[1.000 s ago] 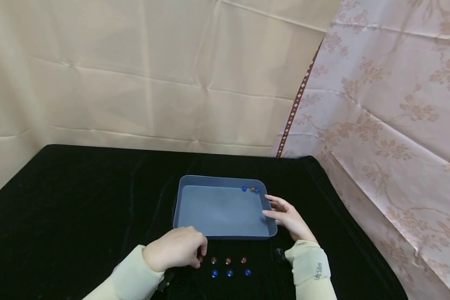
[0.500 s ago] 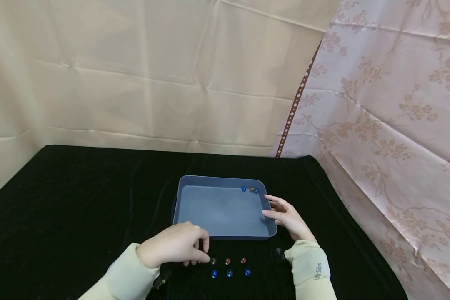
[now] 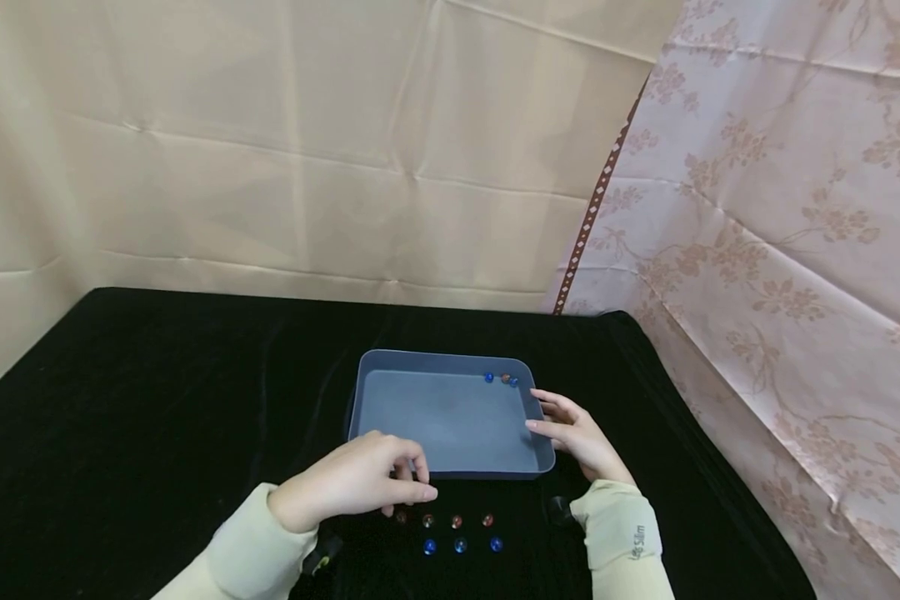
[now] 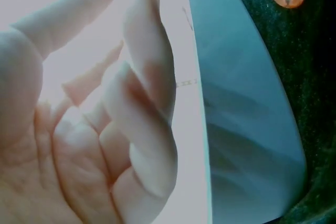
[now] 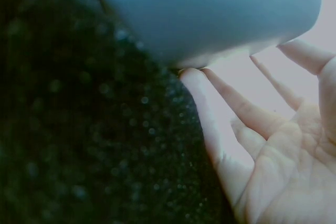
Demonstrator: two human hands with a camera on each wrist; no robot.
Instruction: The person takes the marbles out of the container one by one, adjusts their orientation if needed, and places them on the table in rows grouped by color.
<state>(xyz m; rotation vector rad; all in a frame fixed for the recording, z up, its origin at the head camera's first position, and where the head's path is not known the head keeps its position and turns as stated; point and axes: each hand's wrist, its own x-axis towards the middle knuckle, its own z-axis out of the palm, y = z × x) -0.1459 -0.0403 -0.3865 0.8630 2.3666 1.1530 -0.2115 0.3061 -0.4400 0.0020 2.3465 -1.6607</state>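
A shallow blue-grey tray stands on the black cloth. Two blue marbles and a reddish marble lie in its far right corner. My left hand hovers at the tray's near left corner, fingers loosely bent; the left wrist view shows nothing held between them. In front of the tray lies a row of several reddish marbles, the leftmost partly beside my fingertips. Nearer to me lie three blue marbles. My right hand touches the tray's right wall with nearly straight fingers.
Black cloth covers the table. A cream curtain hangs behind it, and a pink floral curtain hangs along the right side.
My left hand has lifted away from the leftmost reddish marble and moved slightly up and right, towards the tray's near edge. That marble stays in the row. My right hand keeps its place.
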